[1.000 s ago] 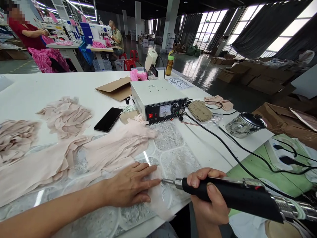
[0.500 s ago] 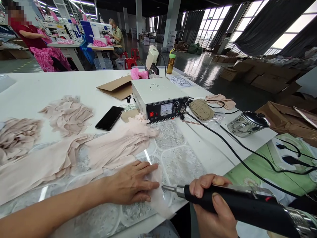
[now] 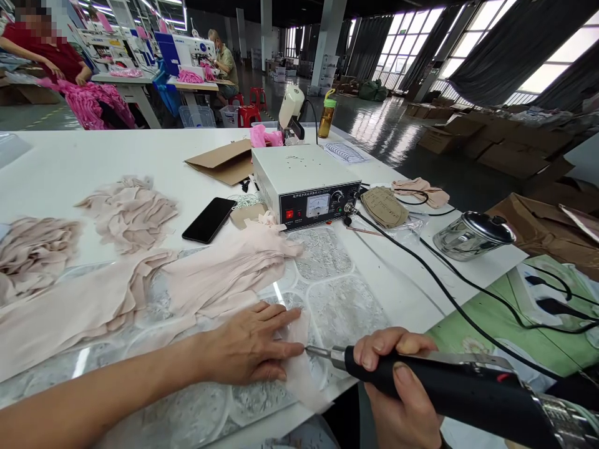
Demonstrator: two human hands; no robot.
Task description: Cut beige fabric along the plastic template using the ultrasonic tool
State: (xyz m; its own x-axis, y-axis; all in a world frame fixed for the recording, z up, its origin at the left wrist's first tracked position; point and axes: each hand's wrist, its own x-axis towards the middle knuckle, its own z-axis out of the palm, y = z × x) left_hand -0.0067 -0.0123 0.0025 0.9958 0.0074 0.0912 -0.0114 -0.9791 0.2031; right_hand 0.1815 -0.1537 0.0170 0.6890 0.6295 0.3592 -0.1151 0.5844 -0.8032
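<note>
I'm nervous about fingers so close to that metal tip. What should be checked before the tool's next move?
1. Fabric pinned flat: the left hand lies open on the pale pink fabric. Ok.
2. Firm grip: the right hand is wrapped round the black cutting tool. Ok.
3. Fingers clear of the tip: it sits right at the left fingertips with no clear gap. Not ok.
4. Cable from the control box: it lies loose across the table. Ok.
5. Box switched on: a red switch shows, but whether it is lit is unclear. Cannot tell.
6. Phone out of the way: it lies well behind the fabric. Ok.
</note>
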